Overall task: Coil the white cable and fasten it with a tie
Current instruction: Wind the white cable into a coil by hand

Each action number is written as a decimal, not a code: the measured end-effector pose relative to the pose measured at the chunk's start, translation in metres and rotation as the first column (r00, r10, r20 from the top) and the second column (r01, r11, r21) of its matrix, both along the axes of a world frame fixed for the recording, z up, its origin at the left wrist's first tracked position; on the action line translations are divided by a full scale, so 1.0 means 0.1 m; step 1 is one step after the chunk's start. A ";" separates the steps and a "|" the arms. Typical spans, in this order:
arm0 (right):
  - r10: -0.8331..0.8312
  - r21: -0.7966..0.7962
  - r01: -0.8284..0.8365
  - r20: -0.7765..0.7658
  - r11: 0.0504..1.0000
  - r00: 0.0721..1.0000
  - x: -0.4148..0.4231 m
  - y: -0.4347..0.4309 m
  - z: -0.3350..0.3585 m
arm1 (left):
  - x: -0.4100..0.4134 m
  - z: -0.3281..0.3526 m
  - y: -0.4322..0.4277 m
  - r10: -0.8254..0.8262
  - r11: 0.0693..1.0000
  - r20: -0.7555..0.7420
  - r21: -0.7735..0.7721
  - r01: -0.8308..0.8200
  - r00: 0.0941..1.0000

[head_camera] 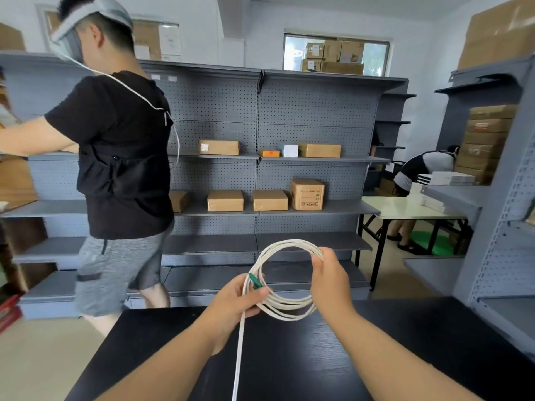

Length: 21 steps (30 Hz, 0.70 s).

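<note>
- Both hands are holding the white cable (285,308) up in the air above the near end of a black table (304,357), so it isn't lying on anything.
- The cable is sitting in a round coil of several loops, standing more or less upright between the two hands.
- The left hand (234,302) is gripping the lower left of the coil, fingers curled around the bundled strands.
- A small green piece (255,282) is poking out right above those fingers. Can't tell if it's a plug end or a tie, it's too small.
- The right hand (330,282) is pinching the upper right of the coil, thumb pressing on the near side and the other fingers hiding behind the loops.
- One loose tail of cable is hanging down from the left hand, running across the table and off the bottom edge of the view.
- Behind the table, grey pegboard shelving (289,111) is carrying a few cardboard boxes (225,200).
- A person in a black shirt (121,140) is standing on the left with their back turned, reaching toward the shelves.
- Another person (425,166) is bending over by a white table (399,206) on the far right.
</note>
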State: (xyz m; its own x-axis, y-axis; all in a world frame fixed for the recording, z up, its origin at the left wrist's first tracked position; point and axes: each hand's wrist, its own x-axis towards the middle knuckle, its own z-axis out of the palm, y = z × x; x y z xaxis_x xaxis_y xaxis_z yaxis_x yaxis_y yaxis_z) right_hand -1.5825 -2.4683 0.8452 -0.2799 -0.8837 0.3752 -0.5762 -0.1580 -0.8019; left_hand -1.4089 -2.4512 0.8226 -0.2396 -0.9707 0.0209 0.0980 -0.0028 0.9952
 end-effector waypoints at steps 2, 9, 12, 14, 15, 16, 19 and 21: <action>0.004 0.012 -0.004 0.024 1.000 1.000 0.02 -0.01 -0.01 | -0.04 0.00 0.00 0.044 0.999 -0.020 -0.004 -0.044 0.999; 0.046 0.052 -0.056 0.172 0.997 0.984 0.11 0.02 -0.07 | -0.15 0.11 -0.02 0.143 0.990 -0.212 0.009 -0.144 0.967; 0.072 0.051 -0.086 0.223 0.995 0.972 0.14 0.02 -0.05 | -0.15 0.18 -0.08 0.165 0.984 -0.147 -0.042 -0.173 0.975; 0.092 0.055 -0.108 0.247 0.993 0.965 0.16 0.01 -0.02 | -0.11 0.23 -0.15 0.198 0.974 -0.042 -0.107 -0.202 0.979; 0.102 0.054 -0.120 0.264 0.991 0.959 0.17 0.01 0.01 | -0.08 0.28 -0.18 0.216 0.965 0.025 -0.156 -0.209 0.976; 0.114 0.055 -0.135 0.287 0.989 0.951 0.19 -0.01 0.03 | -0.05 0.33 -0.22 0.231 0.956 0.092 -0.208 -0.209 0.968; 0.148 0.060 -0.181 0.357 0.982 0.922 0.27 -0.05 0.11 | 0.03 0.55 -0.31 0.321 0.905 0.319 -0.381 -0.189 0.892; 0.161 0.049 -0.192 0.365 0.980 0.917 0.34 -0.08 0.18 | 0.09 0.68 -0.38 0.390 0.863 0.458 -0.484 -0.143 0.799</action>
